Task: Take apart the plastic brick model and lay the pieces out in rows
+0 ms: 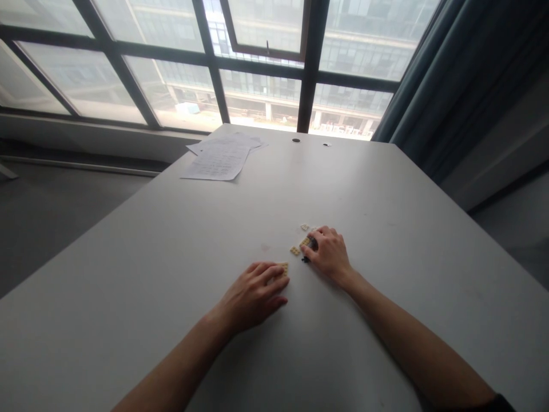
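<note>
My left hand [256,293] lies palm down on the white table [171,257], its fingers stretched over a tan studded plate [283,267] that peeks out at the fingertips. My right hand [328,252] rests a little farther on, fingers curled over a small pile of tan and dark bricks [307,243]. A single small tan brick [294,250] lies between the two hands, and another pale one [304,227] sits just beyond the right hand. What the right fingers cover is mostly hidden.
Several printed paper sheets [221,157] lie at the table's far left corner. Two small round holes [296,140] sit near the far edge. Large windows [257,63] stand behind the table, with a dark curtain [454,80] at the right.
</note>
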`<state>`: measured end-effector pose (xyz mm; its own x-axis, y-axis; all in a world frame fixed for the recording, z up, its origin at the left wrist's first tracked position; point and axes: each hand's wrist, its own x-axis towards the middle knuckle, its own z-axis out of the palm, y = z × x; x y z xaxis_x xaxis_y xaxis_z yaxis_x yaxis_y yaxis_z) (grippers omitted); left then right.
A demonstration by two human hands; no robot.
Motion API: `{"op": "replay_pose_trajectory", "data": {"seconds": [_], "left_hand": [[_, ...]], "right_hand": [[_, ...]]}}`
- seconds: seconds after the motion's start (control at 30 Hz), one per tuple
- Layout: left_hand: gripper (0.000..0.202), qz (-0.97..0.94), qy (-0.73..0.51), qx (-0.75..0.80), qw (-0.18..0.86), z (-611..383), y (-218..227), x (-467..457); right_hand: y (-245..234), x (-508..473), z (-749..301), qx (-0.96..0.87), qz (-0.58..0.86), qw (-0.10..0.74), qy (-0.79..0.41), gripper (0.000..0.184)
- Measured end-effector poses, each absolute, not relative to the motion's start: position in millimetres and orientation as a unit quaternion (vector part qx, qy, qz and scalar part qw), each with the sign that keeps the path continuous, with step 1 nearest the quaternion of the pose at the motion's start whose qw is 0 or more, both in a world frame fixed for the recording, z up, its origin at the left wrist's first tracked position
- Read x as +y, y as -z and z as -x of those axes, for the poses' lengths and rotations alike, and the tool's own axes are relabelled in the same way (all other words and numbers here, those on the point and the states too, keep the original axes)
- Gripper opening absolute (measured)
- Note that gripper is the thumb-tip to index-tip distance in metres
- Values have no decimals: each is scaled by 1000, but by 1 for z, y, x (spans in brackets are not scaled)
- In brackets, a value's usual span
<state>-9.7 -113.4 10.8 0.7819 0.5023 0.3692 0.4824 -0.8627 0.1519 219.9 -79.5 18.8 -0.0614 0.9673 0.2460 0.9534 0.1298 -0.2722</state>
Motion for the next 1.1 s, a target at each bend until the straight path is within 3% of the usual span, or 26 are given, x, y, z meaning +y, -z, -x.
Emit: {"op": "replay_pose_trajectory", "data": {"seconds": [0.23, 0.33, 0.4, 0.5, 0.57, 0.67, 0.87, 1.1], "left_hand": [[27, -943, -207, 258, 23, 9, -11, -114], [29, -942, -212, 261, 11, 9, -10, -114], [30, -937, -229, 265, -1, 10, -9, -114], [28, -920, -280, 273, -6, 7, -8, -115], [29, -900, -329, 286, 2, 2, -9, -118], [34, -855, -411, 314, 37, -12, -13, -125], [24, -822, -466, 315, 87, -33, -21, -138], [21, -815, -479, 311, 95, -31, -20, -139]], "right_hand": [[-23, -79, -211, -728, 661, 179, -22, 21], [-24, -80, -212, -714, 651, 249, -60, 20], [-25, -85, -215, -682, 630, 337, -154, 23], [-28, -100, -217, -546, 554, 462, -427, 27], [-30, -114, -216, -420, 477, 502, -587, 26], [-31, -134, -213, -286, 396, 514, -705, 21], [-25, -157, -202, -208, 327, 504, -772, 15], [-25, -162, -198, -228, 355, 513, -748, 21]]}}
